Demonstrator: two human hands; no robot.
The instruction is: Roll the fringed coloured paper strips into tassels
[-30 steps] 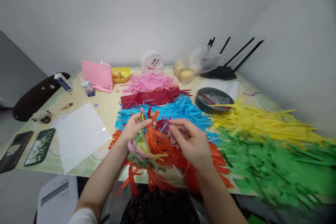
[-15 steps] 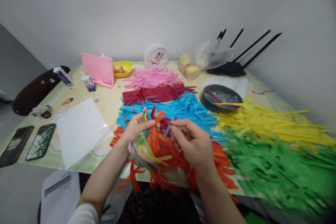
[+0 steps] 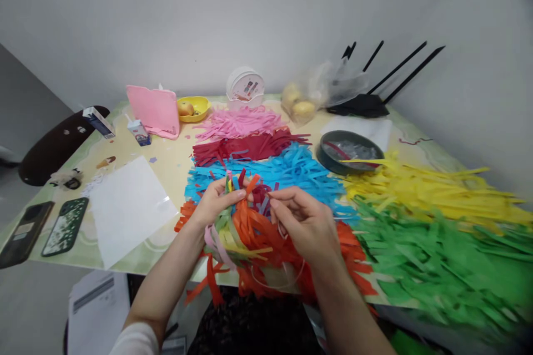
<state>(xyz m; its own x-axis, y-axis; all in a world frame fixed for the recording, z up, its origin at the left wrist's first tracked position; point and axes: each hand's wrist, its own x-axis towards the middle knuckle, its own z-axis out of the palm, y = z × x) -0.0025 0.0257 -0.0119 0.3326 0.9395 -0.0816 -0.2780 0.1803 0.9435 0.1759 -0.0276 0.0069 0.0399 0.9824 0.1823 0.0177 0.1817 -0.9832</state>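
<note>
My left hand (image 3: 220,198) is closed around a bundle of multicoloured strips (image 3: 245,222), orange, yellow, green, pink and dark red, whose ends stick up past the thumb. Just to its right, my right hand (image 3: 303,221) has thumb and forefinger pinched together beside the bundle. What sits between those fingertips is too small to make out. A thin pale string (image 3: 272,287) loops down below the right hand. Under and around both hands lie red-orange strips (image 3: 352,258), and behind them blue strips (image 3: 303,169).
Dark red strips (image 3: 250,147) and pink strips (image 3: 241,122) lie farther back. Yellow strips (image 3: 425,191) and green strips (image 3: 441,266) cover the right side. A dark round pan (image 3: 320,158) stands behind them. White paper (image 3: 129,211) and two phones (image 3: 64,227) are at left.
Both hands keep nearly the same place and grip. The pink strip hanging from the bundle has shifted slightly. The whole view has tilted a little.
</note>
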